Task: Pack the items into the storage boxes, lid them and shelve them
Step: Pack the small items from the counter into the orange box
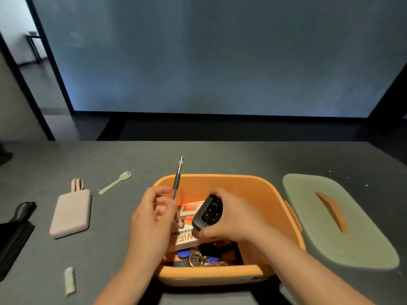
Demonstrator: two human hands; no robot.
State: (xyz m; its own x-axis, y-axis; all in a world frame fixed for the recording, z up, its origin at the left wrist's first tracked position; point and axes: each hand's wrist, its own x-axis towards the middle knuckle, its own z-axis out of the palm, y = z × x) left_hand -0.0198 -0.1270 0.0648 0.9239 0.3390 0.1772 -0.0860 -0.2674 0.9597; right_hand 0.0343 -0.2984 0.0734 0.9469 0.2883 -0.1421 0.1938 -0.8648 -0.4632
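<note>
Currently, left hand [152, 219] is pinching a slim pen [178, 180]; right hand [231, 219] is gripping a glossy black key fob [208, 214] over the rounded orange storage box [264, 194] on the matte grey desk [220, 155].

grey table [220, 157], dark wall panel [220, 51]

Little can be read. A printed orange and white packet [187, 225] lies inside the orange storage box [253, 190], partly hidden under the hands. Along its near end large white letters stand on the orange ground, upside down from this view; "NiF" or something like it shows, and the rest is cut off by the left hand [152, 219]. Just above these letters runs a row of small dark characters, too blurred to make out. At the packet's far edge a short line of small print includes what may be digits, but they are too small to tell.
</note>
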